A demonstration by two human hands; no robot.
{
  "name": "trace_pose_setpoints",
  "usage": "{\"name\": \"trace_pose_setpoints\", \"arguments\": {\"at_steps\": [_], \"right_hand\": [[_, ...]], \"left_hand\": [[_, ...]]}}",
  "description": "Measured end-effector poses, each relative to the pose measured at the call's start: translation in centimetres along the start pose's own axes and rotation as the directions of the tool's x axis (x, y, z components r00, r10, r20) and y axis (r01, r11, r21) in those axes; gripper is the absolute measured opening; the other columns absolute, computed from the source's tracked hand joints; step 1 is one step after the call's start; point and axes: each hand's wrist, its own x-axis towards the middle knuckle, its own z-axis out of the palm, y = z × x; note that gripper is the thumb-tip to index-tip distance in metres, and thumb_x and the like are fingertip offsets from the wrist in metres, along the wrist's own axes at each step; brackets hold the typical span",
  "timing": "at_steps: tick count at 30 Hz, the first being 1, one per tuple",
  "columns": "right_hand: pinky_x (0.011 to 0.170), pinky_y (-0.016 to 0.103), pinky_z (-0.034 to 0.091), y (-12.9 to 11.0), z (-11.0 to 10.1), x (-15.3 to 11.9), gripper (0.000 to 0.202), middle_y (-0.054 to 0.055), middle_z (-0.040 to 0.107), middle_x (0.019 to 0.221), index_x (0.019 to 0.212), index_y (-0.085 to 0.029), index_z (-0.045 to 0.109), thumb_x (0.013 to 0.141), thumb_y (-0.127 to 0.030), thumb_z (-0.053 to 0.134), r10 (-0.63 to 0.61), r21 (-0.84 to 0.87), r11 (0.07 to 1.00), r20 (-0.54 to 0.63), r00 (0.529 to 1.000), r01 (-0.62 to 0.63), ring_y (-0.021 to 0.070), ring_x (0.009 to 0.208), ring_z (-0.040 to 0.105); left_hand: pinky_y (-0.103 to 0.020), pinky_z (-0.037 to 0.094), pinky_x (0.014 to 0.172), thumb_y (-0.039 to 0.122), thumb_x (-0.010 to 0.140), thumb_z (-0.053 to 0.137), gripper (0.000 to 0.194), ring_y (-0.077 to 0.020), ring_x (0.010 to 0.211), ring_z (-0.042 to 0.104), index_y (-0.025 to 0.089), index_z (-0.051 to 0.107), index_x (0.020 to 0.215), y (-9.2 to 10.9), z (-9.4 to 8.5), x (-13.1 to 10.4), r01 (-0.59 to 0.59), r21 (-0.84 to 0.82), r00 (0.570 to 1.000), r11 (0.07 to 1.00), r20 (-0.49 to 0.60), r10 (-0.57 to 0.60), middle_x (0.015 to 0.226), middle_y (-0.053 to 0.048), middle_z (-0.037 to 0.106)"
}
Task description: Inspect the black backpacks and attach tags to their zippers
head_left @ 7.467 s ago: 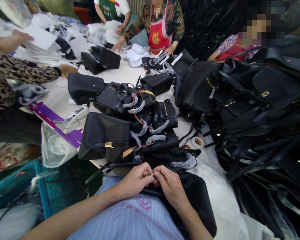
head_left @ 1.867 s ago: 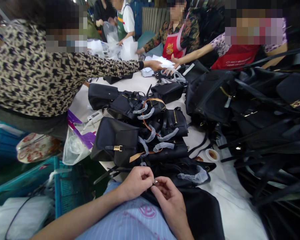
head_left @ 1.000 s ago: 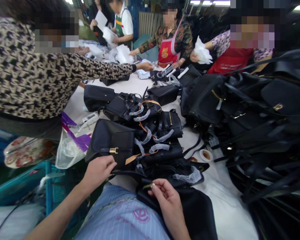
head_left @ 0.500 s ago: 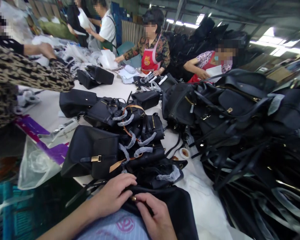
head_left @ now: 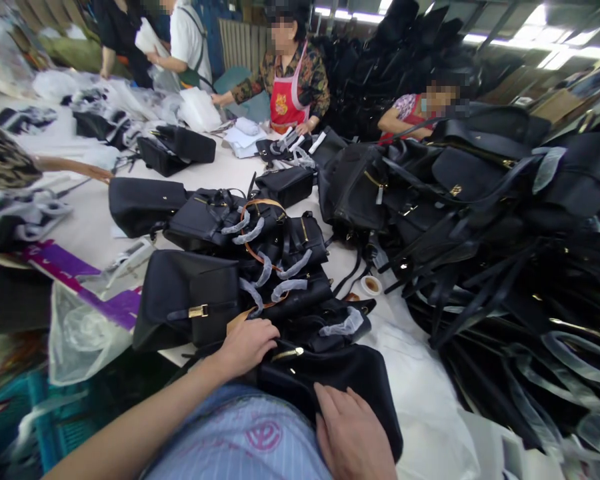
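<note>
A black leather bag [head_left: 365, 373] lies against my body at the table's near edge, with a gold zip pull near its top. My left hand [head_left: 247, 345] is closed over the bag's upper edge, left of that zip pull; the undersides of its fingers are hidden. Flat on the bag's near side rests my right hand [head_left: 355, 427], its fingers stretched out and holding nothing. Just beyond my left hand stands a black backpack [head_left: 165, 300] with a gold clasp. Black bags with plastic-wrapped handles [head_left: 343, 323] lie beyond the one I touch.
A large heap of black bags [head_left: 460, 193] fills the right side. A small cup [head_left: 371, 285] of brown stuff stands mid-table. At lower left are a teal crate [head_left: 55, 413] and a clear bag [head_left: 87, 333]. Across the table, a co-worker in a red apron [head_left: 287, 100] handles white sheets.
My hands have parted from the small gold piece they were at; the right moved right and flattened on the bag. The gold zip pull now shows. The co-worker's patterned sleeve at left has drawn back.
</note>
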Motion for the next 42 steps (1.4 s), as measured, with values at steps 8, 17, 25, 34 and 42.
{"name": "trace_pose_setpoints", "arguments": {"at_steps": [8,17,25,34,42], "right_hand": [[0.048,0.027,0.042,3.9,-2.5,0.2,0.020,-0.001,0.070,0.066,0.087,-0.027,0.058,0.092,-0.021,0.039,0.149,0.028,0.989,-0.075,0.986,-0.147,0.0172,0.052,0.065],[0.055,0.028,0.045,8.2,-16.1,7.2,0.026,0.000,0.068,0.066,0.081,-0.028,0.065,0.089,-0.045,0.048,0.281,0.250,0.923,0.079,0.957,-0.292,0.0189,0.059,0.064],[0.061,0.025,0.043,7.7,-18.6,16.6,0.024,0.000,0.068,0.072,0.083,-0.025,0.065,0.093,-0.034,0.045,0.084,0.159,0.983,0.079,0.993,-0.095,0.0174,0.067,0.063],[0.077,0.033,0.048,6.8,-4.5,17.1,0.019,0.004,0.069,0.079,0.088,-0.020,0.064,0.093,-0.019,0.046,-0.037,-0.034,0.999,-0.279,0.960,0.029,0.0204,0.076,0.066],[0.059,0.028,0.049,4.4,-4.8,12.3,0.027,0.003,0.064,0.075,0.092,-0.020,0.065,0.093,-0.042,0.049,0.451,0.766,0.585,-0.033,0.892,-0.268,0.0158,0.062,0.061]], "left_hand": [[-0.029,0.046,0.084,0.025,0.090,0.051,0.020,-0.0189,0.092,0.062,0.021,0.067,0.103,-0.8,-3.0,0.9,-0.231,-0.125,0.973,0.965,-0.048,0.227,0.099,-0.006,0.068],[-0.026,0.046,0.076,0.030,0.087,0.058,0.017,-0.0165,0.082,0.060,0.019,0.065,0.098,4.2,-9.2,-3.6,-0.236,-0.428,0.965,0.873,-0.206,0.160,0.091,-0.004,0.067],[-0.034,0.052,0.078,0.042,0.087,0.050,0.040,-0.0240,0.091,0.066,0.015,0.061,0.116,6.7,-9.6,-0.2,0.043,-0.931,0.999,0.363,0.029,-0.042,0.095,-0.007,0.072],[-0.043,0.047,0.082,0.030,0.095,0.038,0.040,-0.0324,0.088,0.067,0.011,0.071,0.086,4.7,-6.4,-0.2,0.328,-0.127,0.928,0.936,-0.144,-0.345,0.089,-0.020,0.071],[-0.038,0.051,0.081,0.045,0.079,0.068,0.033,-0.0252,0.083,0.069,0.014,0.068,0.091,3.3,-5.0,1.3,0.108,-0.963,0.950,-0.248,0.174,-0.261,0.085,-0.009,0.073]]}}
